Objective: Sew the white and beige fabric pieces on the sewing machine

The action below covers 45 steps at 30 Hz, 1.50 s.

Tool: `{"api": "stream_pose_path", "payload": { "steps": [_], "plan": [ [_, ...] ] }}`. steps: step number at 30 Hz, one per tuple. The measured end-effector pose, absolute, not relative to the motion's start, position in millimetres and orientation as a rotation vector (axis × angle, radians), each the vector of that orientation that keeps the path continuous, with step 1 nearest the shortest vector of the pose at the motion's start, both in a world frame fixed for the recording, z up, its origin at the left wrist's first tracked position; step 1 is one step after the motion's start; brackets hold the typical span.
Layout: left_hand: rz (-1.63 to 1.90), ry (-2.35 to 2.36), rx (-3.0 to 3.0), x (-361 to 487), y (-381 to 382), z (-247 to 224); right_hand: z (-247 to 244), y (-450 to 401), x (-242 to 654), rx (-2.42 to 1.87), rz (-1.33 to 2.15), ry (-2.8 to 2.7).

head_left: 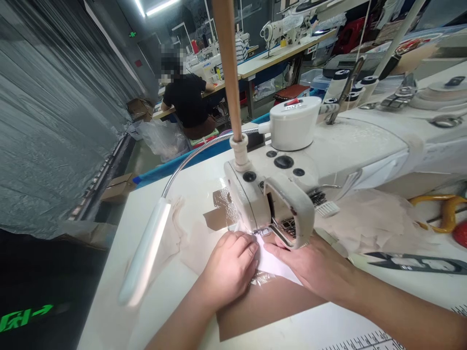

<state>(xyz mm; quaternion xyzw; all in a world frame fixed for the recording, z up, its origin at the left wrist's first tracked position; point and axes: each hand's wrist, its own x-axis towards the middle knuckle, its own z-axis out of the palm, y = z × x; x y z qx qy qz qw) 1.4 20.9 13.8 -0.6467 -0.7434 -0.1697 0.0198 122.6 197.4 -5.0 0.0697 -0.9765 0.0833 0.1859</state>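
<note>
The sewing machine head (251, 199) stands over the white table, its needle area lit. My left hand (233, 262) rests just left of the needle area, fingers curled together at the edge of a white sheet (273, 262). On the other side, my right hand (317, 267) lies flat on that sheet with its thumb stretched toward the needle area; the machine's front guard partly hides its fingers. Beneath both hands is a brown sheet (266, 308), with clear shiny film at its upper edge. Another brown piece (218, 218) with film lies behind the machine head.
A lamp (146, 253) on a bent metal neck hangs at left. Dark snips (416, 262), yellow-handled scissors (447, 211) and pale fabric scraps (375, 221) lie at right. A printed ruler (372, 340) marks the front edge. Farther back, a person (186, 102) sits at another machine.
</note>
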Motion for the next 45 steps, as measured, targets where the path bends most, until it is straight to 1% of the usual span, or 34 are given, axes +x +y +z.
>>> {"api": "stream_pose_path", "payload": {
  "steps": [7, 15, 24, 28, 35, 40, 45],
  "plan": [
    [-0.494, -2.287, -1.959, 0.5, 20.8, 10.3, -2.7, 194.8, 120.8, 0.167, 0.131, -2.703],
    [-0.450, -2.325, -1.939, -10.2, 19.4, 6.5, -4.9, 192.4, 117.4, 0.105, 0.156, -2.633],
    [-0.488, -2.269, -1.929, -9.2, 20.0, 13.4, -8.6, 201.3, 124.4, 0.162, 0.380, -2.756],
    [-0.513, -2.207, -2.018, 0.5, 21.5, 15.3, -14.5, 203.0, 126.5, 0.173, 0.406, -2.775],
    [-0.538, -2.324, -1.992, 1.4, 20.3, 6.0, -14.2, 203.1, 127.1, 0.189, 0.458, -2.801],
    [-0.568, -2.297, -1.999, -1.0, 20.0, 5.0, -12.1, 202.8, 126.6, 0.221, 0.425, -2.747],
    [-0.488, -2.197, -2.052, -2.7, 19.2, 7.4, -7.0, 202.1, 126.7, 0.258, 0.355, -2.722]
  ]
}}
